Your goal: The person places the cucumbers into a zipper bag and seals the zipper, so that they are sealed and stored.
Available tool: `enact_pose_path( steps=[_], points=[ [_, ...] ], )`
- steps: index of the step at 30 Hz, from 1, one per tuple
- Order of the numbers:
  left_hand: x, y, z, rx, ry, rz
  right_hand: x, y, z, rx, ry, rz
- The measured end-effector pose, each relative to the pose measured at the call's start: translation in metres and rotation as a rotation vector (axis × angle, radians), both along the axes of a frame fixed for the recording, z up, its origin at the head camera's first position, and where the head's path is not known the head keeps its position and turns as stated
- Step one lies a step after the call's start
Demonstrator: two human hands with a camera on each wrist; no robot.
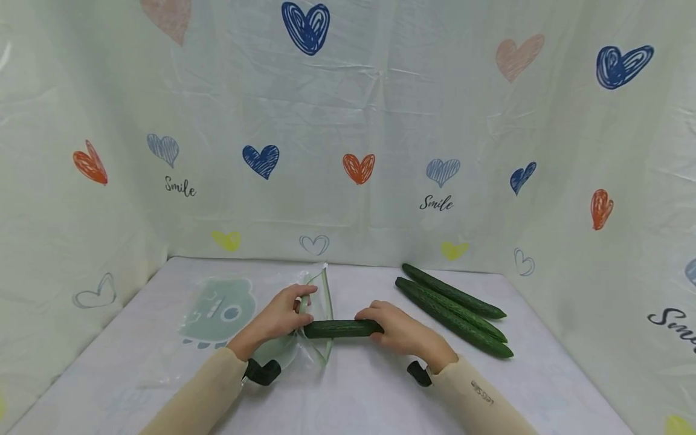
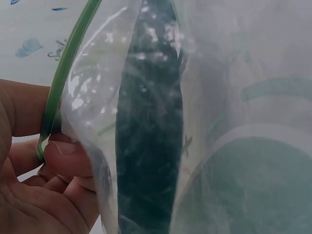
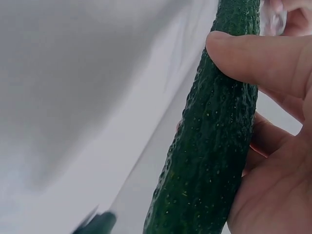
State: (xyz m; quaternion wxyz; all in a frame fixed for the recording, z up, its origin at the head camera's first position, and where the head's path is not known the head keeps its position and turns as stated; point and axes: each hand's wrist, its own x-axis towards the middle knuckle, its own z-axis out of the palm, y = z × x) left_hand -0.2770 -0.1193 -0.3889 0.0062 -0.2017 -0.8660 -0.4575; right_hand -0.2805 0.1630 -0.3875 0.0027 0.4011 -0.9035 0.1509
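Observation:
My left hand [image 1: 285, 311] pinches the mouth of a clear zip bag [image 1: 217, 311] by its green zip strip [image 2: 68, 68]. The bag carries a pale green cartoon print and lies flat to the left. A bumpy dark green cucumber [image 1: 345, 328] lies level across the bag's opening, its left end inside. My right hand [image 1: 399, 329] grips it near the right end, the thumb [image 3: 258, 58] laid across the skin in the right wrist view. Through the plastic, the left wrist view shows a long dark green shape [image 2: 148, 122].
Several more cucumbers [image 1: 451, 311] lie side by side slantwise on the white-covered table [image 1: 370, 393], right of my right hand. Behind and on both sides hangs a pale curtain [image 1: 391, 223] printed with hearts. Black straps [image 1: 263, 371] sit at my wrists.

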Motion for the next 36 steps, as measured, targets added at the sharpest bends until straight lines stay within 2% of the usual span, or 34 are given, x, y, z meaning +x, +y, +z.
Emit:
enact_pose_path(
  steps=[6,13,18,29,36],
  points=[
    [-0.001,0.005,0.003,-0.011,0.041,0.03,-0.001,-0.027,0.001,-0.024,-0.002,0.064],
    [-0.001,0.007,-0.001,0.006,0.032,0.008,-0.003,-0.049,-0.006,-0.038,-0.034,0.097],
    [0.0,0.008,-0.002,0.017,0.012,0.031,-0.005,-0.058,-0.012,-0.06,-0.064,0.097],
    [0.002,0.01,-0.007,0.03,0.0,0.076,-0.002,-0.063,-0.018,-0.012,-0.166,0.044],
    [0.002,0.01,-0.009,0.033,0.003,0.09,-0.004,-0.049,-0.017,0.008,-0.186,0.017]
  ],
)
